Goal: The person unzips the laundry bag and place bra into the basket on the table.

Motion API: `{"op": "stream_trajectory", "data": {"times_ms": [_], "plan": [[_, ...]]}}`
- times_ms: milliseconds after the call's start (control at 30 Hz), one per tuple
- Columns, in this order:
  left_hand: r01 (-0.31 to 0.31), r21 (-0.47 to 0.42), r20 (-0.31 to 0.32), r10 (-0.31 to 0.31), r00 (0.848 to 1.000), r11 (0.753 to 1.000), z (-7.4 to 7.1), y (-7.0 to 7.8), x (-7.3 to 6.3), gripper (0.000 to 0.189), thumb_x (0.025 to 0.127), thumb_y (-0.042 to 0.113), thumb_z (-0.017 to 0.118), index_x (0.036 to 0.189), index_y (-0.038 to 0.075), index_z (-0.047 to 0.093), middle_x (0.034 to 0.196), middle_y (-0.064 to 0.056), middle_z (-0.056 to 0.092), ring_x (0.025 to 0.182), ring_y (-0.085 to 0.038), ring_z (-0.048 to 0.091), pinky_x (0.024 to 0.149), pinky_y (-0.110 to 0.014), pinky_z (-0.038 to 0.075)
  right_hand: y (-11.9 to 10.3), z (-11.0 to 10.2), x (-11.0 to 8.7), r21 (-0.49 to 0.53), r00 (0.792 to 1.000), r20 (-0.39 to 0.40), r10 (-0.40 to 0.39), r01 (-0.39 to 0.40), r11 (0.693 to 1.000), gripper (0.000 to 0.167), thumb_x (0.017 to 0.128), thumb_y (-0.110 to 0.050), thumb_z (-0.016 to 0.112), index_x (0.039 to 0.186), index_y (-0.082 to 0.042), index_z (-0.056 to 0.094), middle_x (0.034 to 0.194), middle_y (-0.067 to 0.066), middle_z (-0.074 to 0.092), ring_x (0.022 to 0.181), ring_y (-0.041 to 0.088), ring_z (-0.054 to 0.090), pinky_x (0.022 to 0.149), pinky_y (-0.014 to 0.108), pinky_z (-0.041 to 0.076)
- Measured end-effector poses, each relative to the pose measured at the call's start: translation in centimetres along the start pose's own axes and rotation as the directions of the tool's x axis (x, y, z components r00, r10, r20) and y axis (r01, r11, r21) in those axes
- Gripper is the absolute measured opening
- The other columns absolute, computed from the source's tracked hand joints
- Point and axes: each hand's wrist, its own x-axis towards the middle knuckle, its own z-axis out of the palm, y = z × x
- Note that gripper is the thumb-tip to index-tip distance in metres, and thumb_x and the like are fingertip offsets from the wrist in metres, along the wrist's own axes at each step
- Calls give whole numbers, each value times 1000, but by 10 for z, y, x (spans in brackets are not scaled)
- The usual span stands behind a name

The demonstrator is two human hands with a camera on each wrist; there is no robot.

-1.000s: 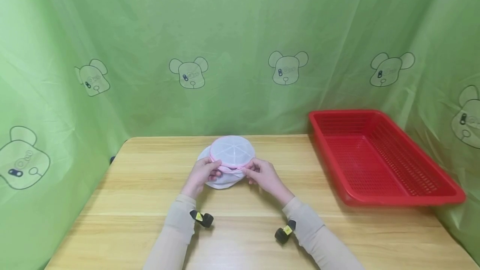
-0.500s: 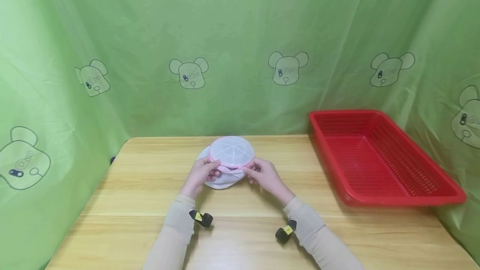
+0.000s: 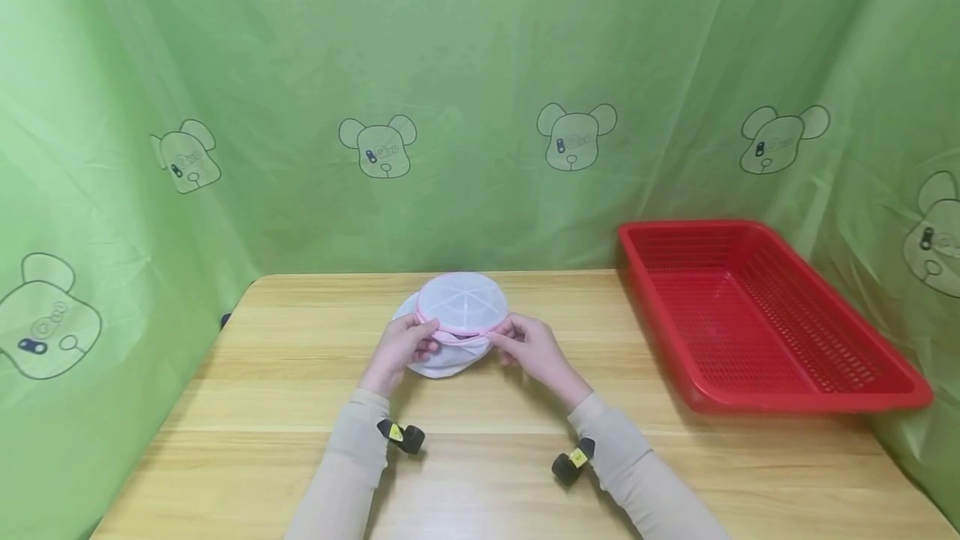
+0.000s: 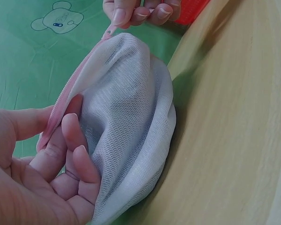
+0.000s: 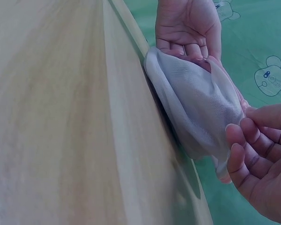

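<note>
A white mesh laundry bag (image 3: 462, 298) with a round, ribbed top and pink zipper trim sits near the table's back edge. Its zipper is partly undone, leaving a dark gap at the front. My left hand (image 3: 401, 347) pinches the pink zipper edge between thumb and index finger, other fingers curled against the mesh in the left wrist view. At the gap's right end, my right hand (image 3: 531, 350) pinches the pink zipper pull (image 4: 109, 31), best seen in the left wrist view. The bag's contents cannot be made out.
A red plastic basket (image 3: 750, 332) with slotted walls stands to the right on the wooden table (image 3: 480, 473). Green curtains (image 3: 480, 32) printed with bear heads hang behind the table and at both sides.
My right hand has shifted slightly right along the zipper, and the gap looks a little longer. The bag and my left hand have drifted very slightly left.
</note>
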Motion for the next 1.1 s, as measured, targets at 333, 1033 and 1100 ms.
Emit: {"op": "stream_trajectory", "data": {"times_ms": [333,1033,1100], "plan": [[21,-4,21,-21,1000,1000,-2,4,-2,9,94,13,60,91,5,56,68,2,61,63,-9,58,57,-20,49,-1,-1,0,12,1000,-5,-5,5,1000,16,89,-20,69,88,-4,65,75,26,64,63,35,61,54,39,56],[14,-3,-3,-14,1000,1000,-3,0,1,11,94,14,61,96,4,56,68,3,60,62,-8,56,54,-16,47,-5,-5,-1,-6,1000,-21,9,-9,1000,10,90,-14,68,88,-5,65,80,28,64,67,39,62,56,38,57],[13,-2,-1,-13,1000,1000,-3,0,1,11,94,14,61,96,4,56,68,3,60,61,-8,56,54,-16,47,-5,-6,-1,-12,1000,-23,10,-10,1000,10,90,-14,68,88,-5,65,80,28,65,67,39,62,55,36,57]]}}
